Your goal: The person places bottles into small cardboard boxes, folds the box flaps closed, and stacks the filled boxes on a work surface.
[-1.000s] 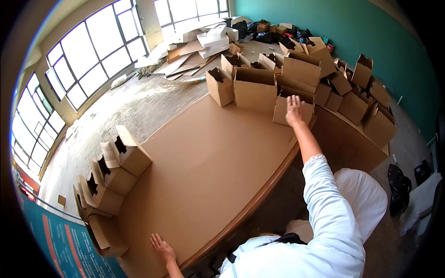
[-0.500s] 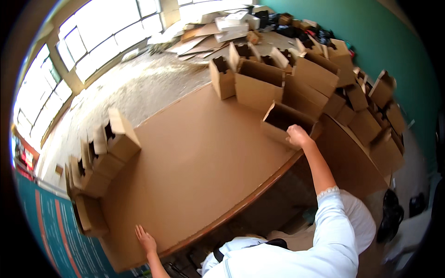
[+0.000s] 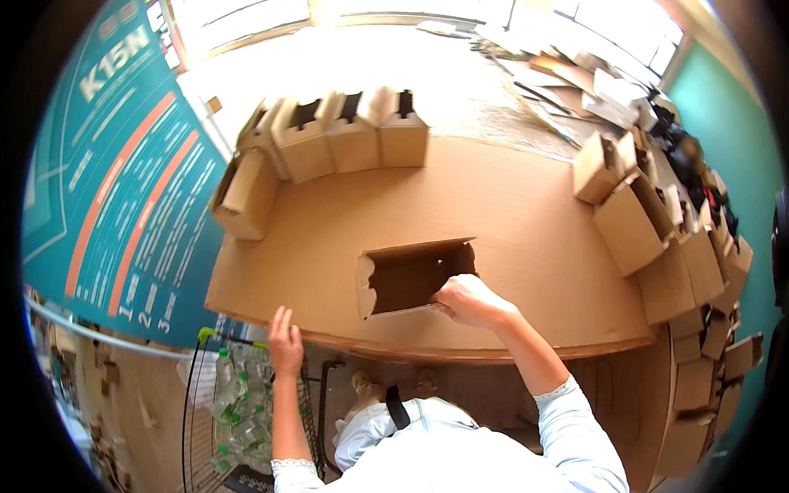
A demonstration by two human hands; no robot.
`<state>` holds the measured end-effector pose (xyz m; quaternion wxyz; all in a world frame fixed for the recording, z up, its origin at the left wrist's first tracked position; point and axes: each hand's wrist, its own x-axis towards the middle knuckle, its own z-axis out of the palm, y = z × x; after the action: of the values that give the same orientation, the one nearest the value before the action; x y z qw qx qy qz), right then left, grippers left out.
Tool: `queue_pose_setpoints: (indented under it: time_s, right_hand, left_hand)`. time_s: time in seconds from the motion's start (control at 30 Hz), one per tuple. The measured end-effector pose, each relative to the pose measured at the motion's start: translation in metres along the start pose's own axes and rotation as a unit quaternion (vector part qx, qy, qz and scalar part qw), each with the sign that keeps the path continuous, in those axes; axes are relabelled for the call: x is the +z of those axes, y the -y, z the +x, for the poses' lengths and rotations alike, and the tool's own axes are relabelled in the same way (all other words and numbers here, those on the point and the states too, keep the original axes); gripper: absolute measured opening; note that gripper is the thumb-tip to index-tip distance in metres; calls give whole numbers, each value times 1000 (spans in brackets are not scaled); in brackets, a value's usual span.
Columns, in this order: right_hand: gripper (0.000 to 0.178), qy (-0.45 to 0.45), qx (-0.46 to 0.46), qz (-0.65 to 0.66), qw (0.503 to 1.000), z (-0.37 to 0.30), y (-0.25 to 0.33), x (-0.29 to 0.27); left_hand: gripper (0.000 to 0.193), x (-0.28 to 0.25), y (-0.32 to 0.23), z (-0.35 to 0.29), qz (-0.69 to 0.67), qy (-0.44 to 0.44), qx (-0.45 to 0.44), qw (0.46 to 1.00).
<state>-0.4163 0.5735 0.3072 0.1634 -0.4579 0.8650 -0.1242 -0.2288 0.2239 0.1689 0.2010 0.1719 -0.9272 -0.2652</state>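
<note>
My right hand [image 3: 475,301] pinches the near right rim of an open cardboard box [image 3: 415,275]. The box is brown and its dark inside faces up; it is over the front middle of the cardboard-covered table [image 3: 362,218]. My left hand [image 3: 285,338] is by the table's front left edge, its fingers stretched out and nothing in them. Whether those fingertips touch the edge I cannot tell.
Several open boxes [image 3: 353,144] stand along the table's far left edge. More boxes [image 3: 629,226] crowd its right end. Below my left hand is a wire cart [image 3: 197,419] with plastic bottles [image 3: 234,398]. A teal printed banner [image 3: 107,189] rises on the left.
My view has turned left. My right hand has brought the open box from the table's right end to the front middle. My left hand remains near the front left edge.
</note>
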Motion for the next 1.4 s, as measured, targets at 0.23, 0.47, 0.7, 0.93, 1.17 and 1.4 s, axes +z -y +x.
queue_pose_setpoints:
  time_s: [0.23, 0.47, 0.7, 0.93, 1.17, 1.4]
  right_hand:
    - [9, 15, -85, -10, 996, 82, 85, 24]
    - [12, 31, 2, -31, 999, 96, 99, 29]
    - [12, 38, 41, -52, 997, 92, 113, 32]
    - [12, 31, 47, -37, 998, 91, 113, 29]
    - [13, 22, 33, -14, 999, 87, 108, 38]
    - [13, 14, 10, 1, 1000, 79, 101, 40]
  left_hand:
    - [45, -111, 269, -174, 177, -218, -258, 924]
    - [99, -108, 329, -359, 154, -80, -601, 780]
    - [82, -93, 322, -308, 257, -83, -654, 707]
    - [78, -95, 390, -333, 31, -22, -702, 711]
    - [64, -25, 308, -287, -104, -182, -735, 645]
    - [22, -1, 351, -317, 178, -129, -548, 807]
